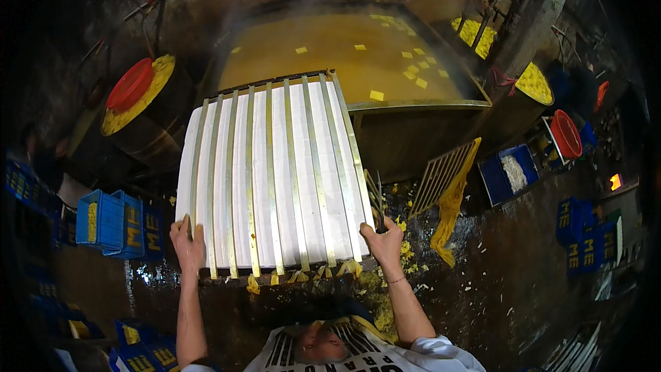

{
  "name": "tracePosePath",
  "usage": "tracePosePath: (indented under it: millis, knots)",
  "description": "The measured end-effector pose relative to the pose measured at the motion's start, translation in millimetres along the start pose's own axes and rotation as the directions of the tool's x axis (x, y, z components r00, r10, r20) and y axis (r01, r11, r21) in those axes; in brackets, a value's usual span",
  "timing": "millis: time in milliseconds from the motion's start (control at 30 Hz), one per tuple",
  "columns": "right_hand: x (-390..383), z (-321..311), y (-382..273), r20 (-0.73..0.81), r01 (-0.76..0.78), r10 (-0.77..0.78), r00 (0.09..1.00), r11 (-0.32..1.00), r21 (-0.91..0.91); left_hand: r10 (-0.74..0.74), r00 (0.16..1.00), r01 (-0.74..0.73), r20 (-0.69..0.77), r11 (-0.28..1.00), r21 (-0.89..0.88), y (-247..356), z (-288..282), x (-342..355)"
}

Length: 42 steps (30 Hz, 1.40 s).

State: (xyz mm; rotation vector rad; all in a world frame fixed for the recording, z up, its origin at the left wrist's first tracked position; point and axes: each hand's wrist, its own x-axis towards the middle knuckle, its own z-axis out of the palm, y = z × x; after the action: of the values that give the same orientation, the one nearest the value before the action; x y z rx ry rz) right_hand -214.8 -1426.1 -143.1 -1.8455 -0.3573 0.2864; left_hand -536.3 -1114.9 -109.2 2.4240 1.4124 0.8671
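A big slatted wooden rack (272, 172) carrying a white slab cut into long strips is held out in front of me. Its far end reaches the rim of a large vat of steaming yellow liquid (323, 55) with small yellow squares floating in it. My left hand (186, 242) grips the rack's near left corner. My right hand (382, 238) grips the near right corner. Yellow scraps hang from the rack's near edge.
A drum with a red lid (131, 86) stands left, blue crates (113, 224) beside it. To the right lie a second slatted rack (441, 176) with a yellow cloth, a blue crate of white pieces (511, 173), a red bucket (566, 134) and more crates. The floor is wet and littered.
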Motion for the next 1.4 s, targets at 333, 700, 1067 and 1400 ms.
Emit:
tracePosePath:
  millis: [333, 700, 1067, 1400]
  knots:
    - [1, 5, -3, 0.005, -0.102, 0.102, 0.995, 0.995, -0.022, -0.686, 0.672, 0.624, 0.279, 0.322, -0.712, -30, -24, -119]
    - [-2, 7, 8, 0.047, -0.027, 0.02, 0.999, 0.987, 0.161, -0.526, 0.747, 0.573, 0.406, 0.201, -0.794, -40, -32, -117]
    - [-18, -5, -16, -0.136, 0.23, -0.251, 0.958, 0.961, -0.154, -0.586, 0.761, 0.589, 0.279, 0.443, -0.676, -30, -36, -107]
    - [-124, -18, -145, 0.853, 0.201, 0.077, 0.517, 0.957, -0.209, 0.479, 0.699, -0.053, 0.53, 0.774, -0.631, 101, -55, -105]
